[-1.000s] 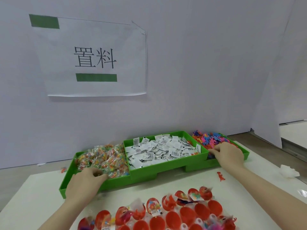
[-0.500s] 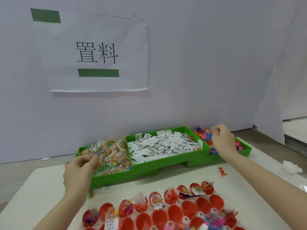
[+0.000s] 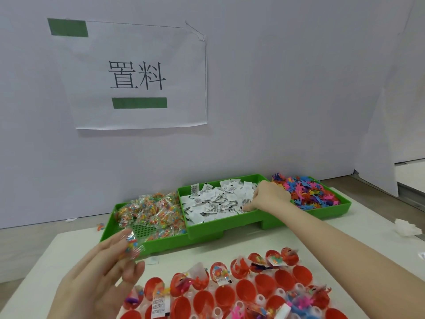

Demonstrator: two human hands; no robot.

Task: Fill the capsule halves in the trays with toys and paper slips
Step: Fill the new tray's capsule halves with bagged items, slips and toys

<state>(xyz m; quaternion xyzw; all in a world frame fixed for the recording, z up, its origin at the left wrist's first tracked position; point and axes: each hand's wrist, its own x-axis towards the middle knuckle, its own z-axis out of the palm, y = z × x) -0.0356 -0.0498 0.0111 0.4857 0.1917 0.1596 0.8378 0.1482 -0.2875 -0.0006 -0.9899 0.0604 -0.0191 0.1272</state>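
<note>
Left hand pinches a small toy packet over the red capsule halves, probably lining up a drop. Right hand curls into the paper slips in the middle green tray, picking one.

Three bright green trays are seen: white paper slips printed with black barcodes, clear packets speckled multicolour, and pink, blue and orange toys; red capsule halves are shown below
</note>
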